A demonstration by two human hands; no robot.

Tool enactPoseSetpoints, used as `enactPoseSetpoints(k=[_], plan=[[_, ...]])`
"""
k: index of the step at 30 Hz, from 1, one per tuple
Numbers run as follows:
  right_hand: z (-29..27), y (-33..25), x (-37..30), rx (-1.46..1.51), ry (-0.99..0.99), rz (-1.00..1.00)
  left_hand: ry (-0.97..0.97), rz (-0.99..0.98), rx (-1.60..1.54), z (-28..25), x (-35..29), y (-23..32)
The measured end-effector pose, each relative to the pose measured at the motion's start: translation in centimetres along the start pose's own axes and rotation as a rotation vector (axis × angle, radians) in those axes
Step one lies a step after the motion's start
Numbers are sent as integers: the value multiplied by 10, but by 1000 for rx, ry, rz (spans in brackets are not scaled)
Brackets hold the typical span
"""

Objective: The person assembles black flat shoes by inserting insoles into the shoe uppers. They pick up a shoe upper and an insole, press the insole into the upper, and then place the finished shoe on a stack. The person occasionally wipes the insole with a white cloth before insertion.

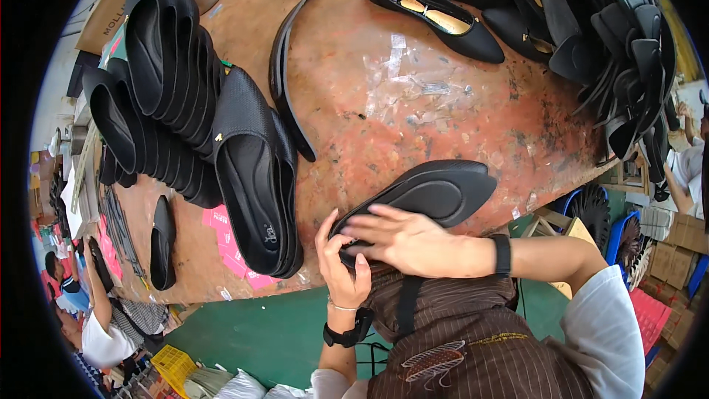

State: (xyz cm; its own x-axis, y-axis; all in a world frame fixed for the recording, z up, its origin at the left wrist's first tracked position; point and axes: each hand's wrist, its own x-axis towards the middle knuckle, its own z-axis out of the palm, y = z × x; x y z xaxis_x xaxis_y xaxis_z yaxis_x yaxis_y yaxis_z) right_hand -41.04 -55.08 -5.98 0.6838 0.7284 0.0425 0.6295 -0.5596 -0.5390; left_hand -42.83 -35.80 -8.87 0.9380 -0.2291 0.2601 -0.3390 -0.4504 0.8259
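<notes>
Two blue bins [611,226] stood at the right, one holding black pieces [591,210], the other brown pieces [629,241]. One yellow crate [171,371] sat on the floor, its contents unclear. One black sole [437,191] lay at the table's [354,114] near edge: the left hand [343,272] grasped its heel end, while the blurred right hand [406,242] lay over it, its grip impossible to tell. One curved strip [279,66] lay beyond.

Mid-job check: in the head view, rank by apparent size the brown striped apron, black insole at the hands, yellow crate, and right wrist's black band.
1. Brown striped apron
2. Black insole, partly covered
3. Yellow crate
4. Black wristband
</notes>
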Motion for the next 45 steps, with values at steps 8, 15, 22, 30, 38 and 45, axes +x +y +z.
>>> enactPoseSetpoints(k=[8, 15, 22, 30, 38, 45], plan=[[-35, 10, -14, -179, 273, 316, -8, -99, 86, 19, 5, 54], [-118, 49, -5, 615, 608, 864, -495, 2, 451, 56, 9, 109], [-61, -24, -69, 126, 384, 486, -599, 84, 511, 65, 5, 104], [-51, 35, -8, -174, 185, 642, -582, 61, 518, 66, 11, 108], [-56, 40, 2, -185, -22, 720, -571, 67, 480, 64, 10, 103], [-10, 16, -36, -407, 267, 551, -658, 50, 466, 65, 5, 93]])
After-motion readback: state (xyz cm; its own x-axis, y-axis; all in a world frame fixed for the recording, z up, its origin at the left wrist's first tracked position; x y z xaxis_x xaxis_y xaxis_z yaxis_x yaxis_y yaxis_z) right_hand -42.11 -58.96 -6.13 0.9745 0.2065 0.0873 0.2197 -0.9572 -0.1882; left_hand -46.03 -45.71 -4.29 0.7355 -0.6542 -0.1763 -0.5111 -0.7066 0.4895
